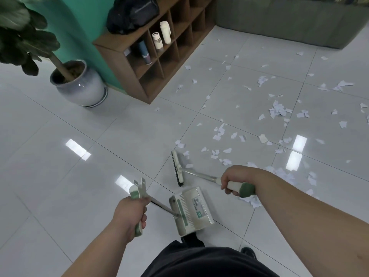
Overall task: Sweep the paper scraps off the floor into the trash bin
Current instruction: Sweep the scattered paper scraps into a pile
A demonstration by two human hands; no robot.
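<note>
At the lower centre of the frame, the fingers of the right hand are wrapping tightly round the white-and-green grip of the broom. Its shaft is running up-left to a head that is resting bristles-down on the floor. Lower left of that, the left hand is clamping its fingers round the long handle of the dustpan. The pan is sitting just below the broom head, though I cannot tell whether its lip is touching the tile.

The scraps are lying scattered across the right half of the frame. They are thickest at middle right and beside the right forearm, and are thinning toward the shelf at upper centre. No bin is showing.

The sweeping is, by my judgement, only beginning, since nearly all the paper is lying loose. Doing it well is likely meaning short, low strokes that are drawing the far pieces inward into one heap, and a pan lip pressing flat on the tile. Brisk strokes are risking sending light paper fluttering.
</note>
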